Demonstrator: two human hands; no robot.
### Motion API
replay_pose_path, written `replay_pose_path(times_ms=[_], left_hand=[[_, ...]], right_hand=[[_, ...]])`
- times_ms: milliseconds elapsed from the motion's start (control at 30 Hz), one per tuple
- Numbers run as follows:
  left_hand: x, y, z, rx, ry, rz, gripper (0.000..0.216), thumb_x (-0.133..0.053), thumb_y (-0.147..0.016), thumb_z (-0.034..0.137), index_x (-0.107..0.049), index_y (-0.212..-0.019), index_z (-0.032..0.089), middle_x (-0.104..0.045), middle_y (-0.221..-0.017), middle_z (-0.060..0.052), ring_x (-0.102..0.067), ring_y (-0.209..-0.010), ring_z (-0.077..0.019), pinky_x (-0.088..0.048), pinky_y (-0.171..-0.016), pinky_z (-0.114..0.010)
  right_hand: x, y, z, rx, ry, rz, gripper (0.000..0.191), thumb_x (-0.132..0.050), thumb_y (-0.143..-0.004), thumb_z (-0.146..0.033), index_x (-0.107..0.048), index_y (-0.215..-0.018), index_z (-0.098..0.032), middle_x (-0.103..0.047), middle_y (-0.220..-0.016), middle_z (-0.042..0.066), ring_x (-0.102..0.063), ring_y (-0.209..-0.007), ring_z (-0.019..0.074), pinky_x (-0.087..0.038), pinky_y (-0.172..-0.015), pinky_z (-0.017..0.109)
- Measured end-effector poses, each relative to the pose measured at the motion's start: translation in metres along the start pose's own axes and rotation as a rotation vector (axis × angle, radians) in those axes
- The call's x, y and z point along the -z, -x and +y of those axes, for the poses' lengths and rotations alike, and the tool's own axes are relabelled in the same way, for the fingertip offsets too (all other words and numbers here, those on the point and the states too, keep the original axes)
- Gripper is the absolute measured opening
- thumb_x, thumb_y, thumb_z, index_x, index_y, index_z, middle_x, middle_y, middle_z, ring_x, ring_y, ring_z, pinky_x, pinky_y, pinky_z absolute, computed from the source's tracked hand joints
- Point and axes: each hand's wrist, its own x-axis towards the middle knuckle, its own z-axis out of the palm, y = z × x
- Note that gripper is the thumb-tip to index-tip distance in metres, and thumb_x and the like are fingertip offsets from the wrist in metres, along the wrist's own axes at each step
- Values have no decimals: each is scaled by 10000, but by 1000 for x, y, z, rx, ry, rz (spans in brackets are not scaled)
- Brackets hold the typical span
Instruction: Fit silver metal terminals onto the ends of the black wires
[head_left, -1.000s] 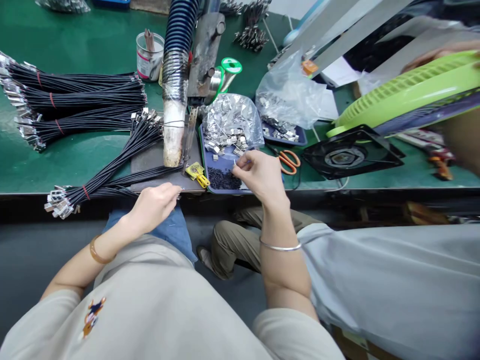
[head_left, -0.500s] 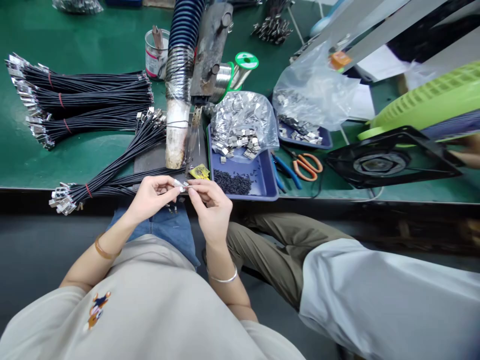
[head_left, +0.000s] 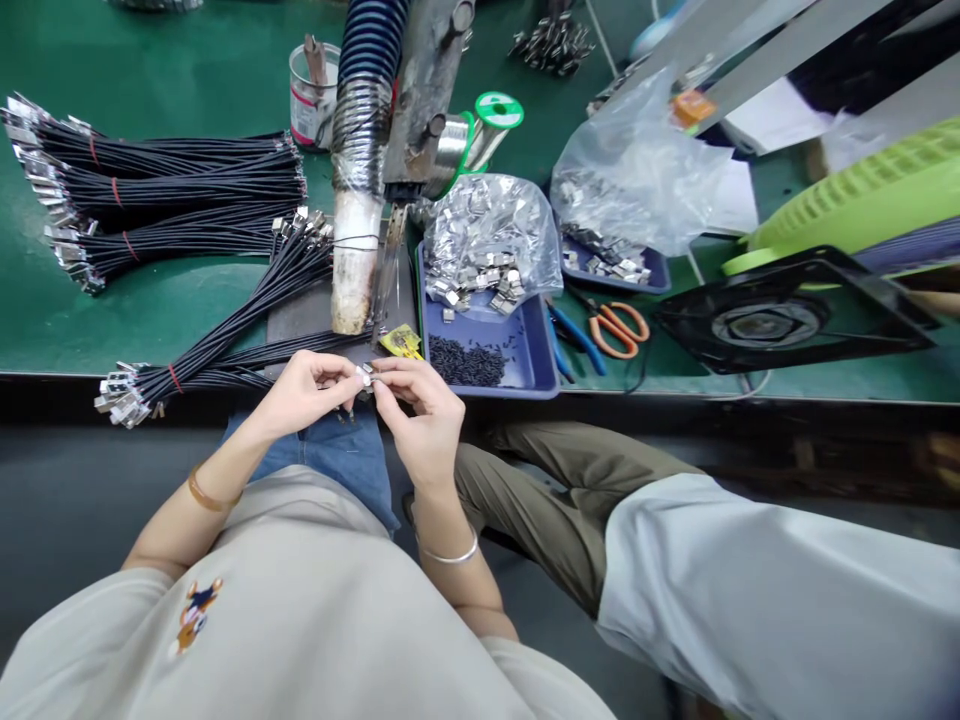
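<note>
At the bench's front edge my left hand [head_left: 309, 396] is closed in a pinch on a small silvery metal connector [head_left: 366, 376]. My right hand [head_left: 421, 412] meets it from the other side, thumb and fingertips pinched at the same connector; whether it grips a second small part is too fine to tell. Just behind the fingers lie a yellow label [head_left: 400, 341] and the ends of black cables [head_left: 255, 362]. Right of my right hand is a blue tray [head_left: 536, 375] with small black pieces [head_left: 466, 362] and a plastic bag [head_left: 491, 235] of metal connector shells.
A fume hose [head_left: 354, 270] and metal stand [head_left: 420, 110] rise behind my hands. Bundled cables [head_left: 172, 190] lie left. Solder spools [head_left: 495, 112], blue-handled pliers [head_left: 576, 338], orange-handled scissors [head_left: 619, 330] and a black fan [head_left: 787, 315] sit rightward. A co-worker's legs [head_left: 555, 490] are beside me.
My two hands stay nearly in place, with the fingertips drawn slightly closer around the connector, which has turned a little. The whole view has shifted slightly.
</note>
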Motion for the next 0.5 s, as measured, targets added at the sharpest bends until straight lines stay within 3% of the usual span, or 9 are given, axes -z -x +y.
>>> replay_pose_path(times_ms=[133, 200, 300, 367, 433, 500], left_hand=[[4, -1, -2, -1, 37, -47, 310, -794, -744, 403, -724, -654, 114, -673, -618, -34, -549, -565, -103, -473, -566, -212], [3, -1, -4, 4, 71, -13, 273, -812, -715, 376, -748, -681, 113, -703, -659, -45, -566, -590, -113, -481, -586, -221], [-3, -2, -8, 8, 130, 113, 218, -797, -702, 328, -755, -682, 115, -714, -663, -46, -575, -595, -115, -478, -595, -222], [-7, -2, -10, -2, 160, 197, 190, -781, -697, 307, -755, -685, 120, -724, -676, -47, -587, -610, -121, -487, -614, -228], [-11, -2, -10, -17, 178, 249, 170, -765, -692, 293, -745, -683, 124, -723, -682, -43, -594, -623, -125, -497, -633, -234], [-13, -2, -9, -31, 185, 280, 152, -746, -683, 277, -723, -668, 128, -695, -656, -26, -572, -603, -111, -478, -611, -224]], right_hand=[[-3, -1, 9, -48, -135, -66, 124, -672, -856, -313, -690, -775, -220, -762, -995, 67, -747, -870, 187, -641, -734, 313], [-3, 0, 10, -23, -106, -46, 133, -666, -872, -321, -688, -787, -221, -760, -1006, 70, -753, -875, 192, -645, -746, 327], [-1, 3, 5, 171, 103, 145, 57, -657, -900, -244, -708, -875, -242, -764, -1017, 59, -758, -929, 201, -643, -826, 369], [1, 6, 1, 376, 236, 244, 149, -649, -904, -156, -713, -971, -272, -778, -1020, 41, -761, -950, 193, -636, -869, 372], [2, 9, -1, 530, 288, 226, 265, -634, -903, -96, -692, -1073, -291, -790, -1037, 35, -768, -946, 182, -636, -862, 349], [1, 11, 0, 578, 282, 155, 298, -617, -908, -78, -662, -1118, -284, -795, -1054, 44, -772, -950, 179, -639, -838, 331]])
